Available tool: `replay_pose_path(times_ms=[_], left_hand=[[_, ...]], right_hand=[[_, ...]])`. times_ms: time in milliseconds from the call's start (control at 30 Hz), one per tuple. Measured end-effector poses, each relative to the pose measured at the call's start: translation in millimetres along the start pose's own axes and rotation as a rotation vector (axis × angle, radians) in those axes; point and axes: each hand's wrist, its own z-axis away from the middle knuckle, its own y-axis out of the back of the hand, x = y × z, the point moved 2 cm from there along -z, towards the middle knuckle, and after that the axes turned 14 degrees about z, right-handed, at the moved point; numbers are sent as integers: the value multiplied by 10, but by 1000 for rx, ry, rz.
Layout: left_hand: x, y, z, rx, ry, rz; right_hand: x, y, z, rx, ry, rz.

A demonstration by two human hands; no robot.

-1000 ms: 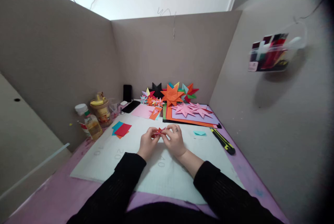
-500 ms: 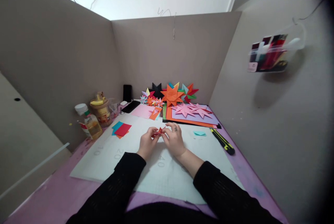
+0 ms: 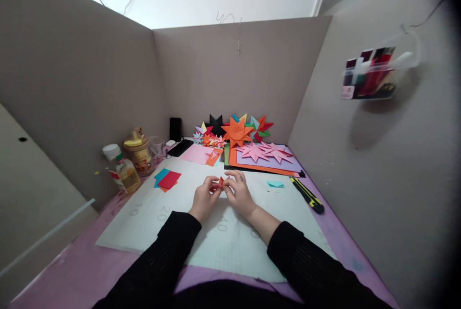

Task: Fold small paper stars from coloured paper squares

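Both my hands meet over the white cutting mat (image 3: 151, 222) in the middle of the desk. My left hand (image 3: 203, 199) and my right hand (image 3: 240, 193) pinch a small red folded paper piece (image 3: 218, 183) between their fingertips, just above the mat. Both hands are closed on it. Most of the paper is hidden by my fingers.
Small red, blue and orange paper squares (image 3: 167, 179) lie to the left, a light blue scrap (image 3: 275, 184) and a yellow-black utility knife (image 3: 308, 195) to the right. Folded paper stars (image 3: 237, 131) and coloured sheets (image 3: 264, 157) are piled at the back. Bottles and a jar (image 3: 134, 160) stand at the left wall.
My hands stay in place; the fingers shift slightly on the red paper, and my right hand's fingers curl in closer to it.
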Motion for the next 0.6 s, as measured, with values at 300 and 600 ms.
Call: replay_pose_path(times_ms=[300,600], left_hand=[[-14,-29,1,-50,68,50],[65,42,-5,93,-27,87]], right_hand=[[-9,-3,2,-6,-4,35],[65,-65,40,16,-87,-153]])
